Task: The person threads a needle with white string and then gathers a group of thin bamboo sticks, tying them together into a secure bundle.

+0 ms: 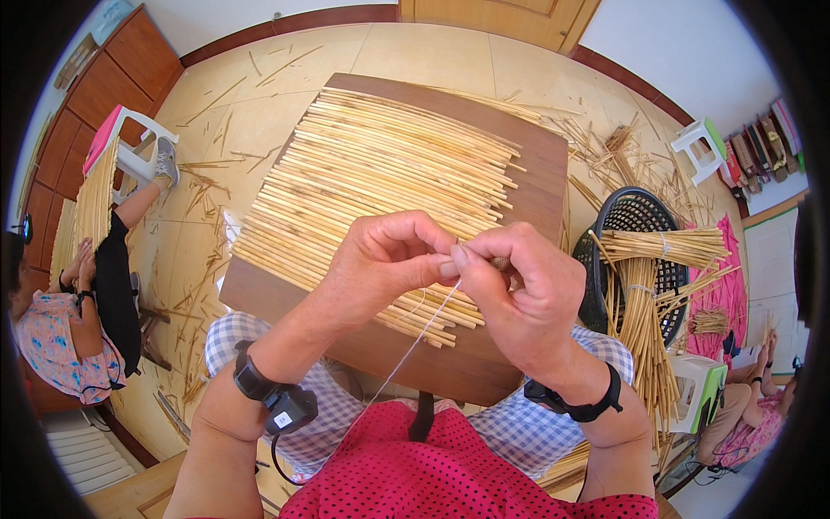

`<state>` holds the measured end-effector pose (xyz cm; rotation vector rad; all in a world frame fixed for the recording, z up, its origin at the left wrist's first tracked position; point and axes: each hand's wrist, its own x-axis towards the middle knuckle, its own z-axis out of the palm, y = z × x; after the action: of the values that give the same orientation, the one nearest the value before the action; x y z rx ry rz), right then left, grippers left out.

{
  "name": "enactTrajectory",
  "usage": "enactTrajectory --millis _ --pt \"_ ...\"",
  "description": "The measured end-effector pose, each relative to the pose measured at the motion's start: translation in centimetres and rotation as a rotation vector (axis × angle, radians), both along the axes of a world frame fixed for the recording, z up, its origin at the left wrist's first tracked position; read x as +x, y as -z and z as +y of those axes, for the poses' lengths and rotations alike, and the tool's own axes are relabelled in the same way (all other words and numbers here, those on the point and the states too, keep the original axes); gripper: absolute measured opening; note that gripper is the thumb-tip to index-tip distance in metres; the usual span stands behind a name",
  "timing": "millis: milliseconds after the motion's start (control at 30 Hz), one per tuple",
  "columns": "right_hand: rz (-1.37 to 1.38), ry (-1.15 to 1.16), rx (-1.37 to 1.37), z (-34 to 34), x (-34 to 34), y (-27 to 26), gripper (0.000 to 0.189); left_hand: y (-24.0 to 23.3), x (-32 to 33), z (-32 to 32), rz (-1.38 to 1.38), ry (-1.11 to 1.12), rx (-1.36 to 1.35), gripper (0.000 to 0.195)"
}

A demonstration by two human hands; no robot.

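My left hand [395, 266] and my right hand [525, 285] meet over the near part of a mat of pale plant stalks [382, 175], thumbs and index fingertips almost touching. Between them they pinch a white thread [415, 344], which runs down towards my lap. Something small, brown and textured shows partly inside my right hand; what it is I cannot tell. The stalks lie side by side on a brown wooden board or low table [538, 168], their ends uneven at the right.
At the right, a dark plastic basket [583, 279] holds tied stalk bundles [642, 311]. Stalk scraps [616, 149] litter the tiled floor. One person [71, 337] sits at the left with a stalk mat, another [755, 415] at the far right. Plastic stools [700, 149] stand around.
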<state>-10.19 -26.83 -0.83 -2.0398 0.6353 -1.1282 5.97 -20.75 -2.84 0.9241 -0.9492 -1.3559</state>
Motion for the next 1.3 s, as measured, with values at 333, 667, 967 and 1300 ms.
enactTrajectory --millis 333,667,967,1300 --pt "-0.047 -0.024 0.124 0.08 0.06 0.14 0.006 0.01 -0.07 -0.06 -0.026 -0.008 0.004 0.006" --pt "-0.038 -0.011 0.281 -0.03 0.21 -0.31 0.013 0.1 0.04 -0.13 -0.063 -0.047 -0.031 0.006" --pt "-0.007 -0.028 0.315 -0.28 0.19 -0.27 0.012 0.12 -0.09 -0.13 -0.092 -0.069 -0.037 0.007" --pt "-0.095 -0.142 0.716 -0.48 0.06 -0.64 0.011 0.22 0.49 -0.34 0.042 -0.071 0.028 0.015"
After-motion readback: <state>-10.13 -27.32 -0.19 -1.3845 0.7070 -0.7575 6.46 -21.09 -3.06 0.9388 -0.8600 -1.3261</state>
